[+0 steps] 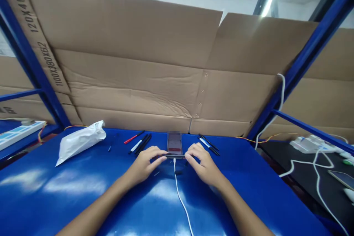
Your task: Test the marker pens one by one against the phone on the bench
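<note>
My left hand (148,162) and my right hand (201,161) pinch the two ends of a dark pen (174,156), held level between them. Just behind it, a phone (174,143) leans at the back of the blue table, with a white cable (179,195) running from near its lower edge toward me. Below the pen lies a small black piece (178,172), perhaps a cap. Left of my left hand are a red pen (133,138), a white-and-black pen (137,144) and black pens (143,145). More pens (209,144) lie beyond my right hand.
A white plastic pouch (80,140) lies at the left on the blue table (132,210). Cardboard (132,81) walls the back between blue frame posts (306,55). On the right, a black surface (298,169) carries white cables and a phone (343,179). A power strip (20,132) sits far left.
</note>
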`<state>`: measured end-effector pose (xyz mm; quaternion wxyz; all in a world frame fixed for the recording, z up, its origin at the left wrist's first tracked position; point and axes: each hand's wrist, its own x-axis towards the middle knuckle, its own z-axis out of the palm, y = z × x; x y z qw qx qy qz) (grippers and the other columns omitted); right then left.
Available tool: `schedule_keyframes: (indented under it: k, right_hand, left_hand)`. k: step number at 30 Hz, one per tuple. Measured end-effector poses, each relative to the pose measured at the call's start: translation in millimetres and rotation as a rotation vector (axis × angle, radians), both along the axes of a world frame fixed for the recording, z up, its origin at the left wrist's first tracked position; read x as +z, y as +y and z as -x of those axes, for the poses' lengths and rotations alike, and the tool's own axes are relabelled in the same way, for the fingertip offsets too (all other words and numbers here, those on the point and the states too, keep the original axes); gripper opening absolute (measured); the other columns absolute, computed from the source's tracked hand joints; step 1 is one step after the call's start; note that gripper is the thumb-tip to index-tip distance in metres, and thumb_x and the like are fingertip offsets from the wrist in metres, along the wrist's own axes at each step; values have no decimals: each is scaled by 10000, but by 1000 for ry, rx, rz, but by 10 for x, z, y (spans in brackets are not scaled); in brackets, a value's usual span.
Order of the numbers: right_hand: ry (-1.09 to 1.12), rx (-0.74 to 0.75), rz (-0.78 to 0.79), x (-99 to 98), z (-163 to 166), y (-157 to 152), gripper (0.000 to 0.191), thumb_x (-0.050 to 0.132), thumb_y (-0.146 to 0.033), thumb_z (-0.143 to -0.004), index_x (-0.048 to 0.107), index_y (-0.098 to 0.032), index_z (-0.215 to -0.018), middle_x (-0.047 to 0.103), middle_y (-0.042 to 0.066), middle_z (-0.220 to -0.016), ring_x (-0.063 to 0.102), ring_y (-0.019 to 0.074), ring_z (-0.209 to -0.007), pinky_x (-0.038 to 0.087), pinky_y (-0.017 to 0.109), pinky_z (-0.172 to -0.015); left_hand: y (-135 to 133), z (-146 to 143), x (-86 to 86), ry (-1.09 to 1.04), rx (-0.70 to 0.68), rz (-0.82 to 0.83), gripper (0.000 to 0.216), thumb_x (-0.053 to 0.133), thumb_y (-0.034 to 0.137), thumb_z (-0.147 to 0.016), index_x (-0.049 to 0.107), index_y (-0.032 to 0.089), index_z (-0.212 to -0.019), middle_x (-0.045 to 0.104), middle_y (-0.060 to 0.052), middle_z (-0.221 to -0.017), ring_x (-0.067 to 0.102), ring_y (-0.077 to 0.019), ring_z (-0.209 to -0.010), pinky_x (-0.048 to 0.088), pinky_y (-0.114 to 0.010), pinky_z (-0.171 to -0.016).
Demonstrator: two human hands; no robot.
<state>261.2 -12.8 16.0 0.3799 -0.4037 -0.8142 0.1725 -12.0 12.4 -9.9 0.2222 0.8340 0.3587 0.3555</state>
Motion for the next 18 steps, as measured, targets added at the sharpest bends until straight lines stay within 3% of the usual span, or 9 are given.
schedule_keyframes:
  k: [4,11,18]
  right_hand:
    - [-51,41,26,-19,13,-4,237,517,-311,-1067,678,-226,-917,646,41,-945,550,215,-928,431,363,-867]
    - [-267,93,59,-163,147,-48,129,634,-253,-1009,745,-223,-951,660,40,-941,573,212,-923,441,368,-899]
    - [-320,72,-28,-221,199,-66,70,666,-240,-985,695,-193,-941,687,45,-887,586,207,-848,451,325,-797]
  left_hand:
    - [-26,6,36,-15,64,57,279,506,414,-1050,685,201,-1050,717,-51,-982,642,-208,-886,489,-311,-828]
    - [-82,-47,57,117,64,-38,398,323,401,-1090,553,206,-830,638,-22,-811,601,-189,-756,424,-288,-722]
    - [-59,-87,-23,113,192,-158,454,379,394,-1051,377,205,-638,439,28,-599,450,-147,-581,305,-283,-618]
